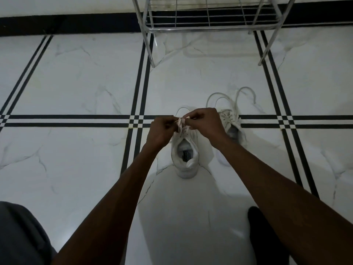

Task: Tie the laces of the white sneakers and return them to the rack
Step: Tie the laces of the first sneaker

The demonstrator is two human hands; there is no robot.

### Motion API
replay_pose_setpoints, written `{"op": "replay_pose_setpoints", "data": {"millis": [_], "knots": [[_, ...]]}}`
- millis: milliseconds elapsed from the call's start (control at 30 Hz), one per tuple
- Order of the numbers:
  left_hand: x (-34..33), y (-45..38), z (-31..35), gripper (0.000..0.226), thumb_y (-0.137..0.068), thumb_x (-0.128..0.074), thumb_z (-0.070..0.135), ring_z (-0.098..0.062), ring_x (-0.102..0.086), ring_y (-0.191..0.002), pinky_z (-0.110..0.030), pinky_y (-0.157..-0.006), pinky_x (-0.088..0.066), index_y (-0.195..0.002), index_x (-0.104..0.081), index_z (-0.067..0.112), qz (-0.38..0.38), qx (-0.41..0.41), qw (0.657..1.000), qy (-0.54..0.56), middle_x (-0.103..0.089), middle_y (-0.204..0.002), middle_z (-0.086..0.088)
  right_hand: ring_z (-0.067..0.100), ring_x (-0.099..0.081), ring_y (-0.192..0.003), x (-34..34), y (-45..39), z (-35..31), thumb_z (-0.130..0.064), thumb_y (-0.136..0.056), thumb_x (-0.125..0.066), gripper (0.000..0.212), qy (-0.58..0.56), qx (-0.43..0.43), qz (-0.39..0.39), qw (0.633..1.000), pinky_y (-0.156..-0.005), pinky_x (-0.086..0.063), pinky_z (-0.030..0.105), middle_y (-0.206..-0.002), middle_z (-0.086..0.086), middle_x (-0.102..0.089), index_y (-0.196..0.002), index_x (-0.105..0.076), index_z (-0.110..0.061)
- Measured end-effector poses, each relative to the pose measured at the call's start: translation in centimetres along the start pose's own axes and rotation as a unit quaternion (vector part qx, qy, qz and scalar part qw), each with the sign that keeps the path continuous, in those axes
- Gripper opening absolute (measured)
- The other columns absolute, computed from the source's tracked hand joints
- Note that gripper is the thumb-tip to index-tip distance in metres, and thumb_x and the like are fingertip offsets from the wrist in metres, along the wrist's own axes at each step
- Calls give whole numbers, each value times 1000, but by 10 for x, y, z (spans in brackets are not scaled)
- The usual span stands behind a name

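Observation:
Two white sneakers stand on the tiled floor, toes pointing away from me. The left sneaker (186,155) is in front of me with its opening facing up. My left hand (161,131) and my right hand (205,123) meet over its tongue, each pinching part of its lace (181,122). The right sneaker (232,123) stands just beyond my right wrist, partly hidden by it. Its loose laces (225,98) trail in loops on the floor ahead of it.
A metal wire shoe rack (210,22) stands against the wall straight ahead, its bottom shelf bare and its legs on the floor. White marble-look floor tiles (76,83) with black stripes surround the shoes. My knee in dark cloth (21,236) is at the bottom left.

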State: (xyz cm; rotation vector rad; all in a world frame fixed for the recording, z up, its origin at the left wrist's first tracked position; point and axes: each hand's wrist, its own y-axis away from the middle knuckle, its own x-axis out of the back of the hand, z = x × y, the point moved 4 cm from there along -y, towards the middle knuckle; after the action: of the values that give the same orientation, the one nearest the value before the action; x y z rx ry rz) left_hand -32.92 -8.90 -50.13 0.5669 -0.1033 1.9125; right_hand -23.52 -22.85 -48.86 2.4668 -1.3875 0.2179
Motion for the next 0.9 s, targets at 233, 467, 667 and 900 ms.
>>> {"op": "replay_pose_setpoints", "data": {"millis": [233,467,667,900], "knots": [[33,21,-16,20,-97,-65,20,-7,-67,-75,-27,-68,-48,-87,-83,17,107,31,981,-159,-79,-82,3,29,-73,-90,40,0,27,-25,-74,-71,21,233,-138,99,958,-76,-61,37,-87,13,-76,-81,-76,-5],[36,42,-32,23,-85,-61,-2,-21,-73,-80,-28,-75,-56,-87,-83,2,143,110,982,-49,-80,-83,-12,34,-67,-97,28,29,3,-6,-83,-59,17,430,-12,104,897,-66,-43,30,-105,20,-68,-98,-64,0],[35,47,-45,21,-90,-61,1,-16,-67,-77,-28,-78,-52,-94,-81,-2,168,145,975,10,-79,-88,-19,15,-57,-39,21,41,-5,-9,-22,-89,42,553,142,119,812,-38,-38,18,-47,2,-55,-48,-55,-12],[24,46,-51,18,-95,-63,10,-18,-71,-93,-38,-90,-58,-106,-77,5,155,104,982,-31,-79,-99,-9,34,-63,-67,17,18,22,12,-71,-48,19,400,127,48,906,-57,-40,26,-73,21,-59,-76,-62,0]]}}
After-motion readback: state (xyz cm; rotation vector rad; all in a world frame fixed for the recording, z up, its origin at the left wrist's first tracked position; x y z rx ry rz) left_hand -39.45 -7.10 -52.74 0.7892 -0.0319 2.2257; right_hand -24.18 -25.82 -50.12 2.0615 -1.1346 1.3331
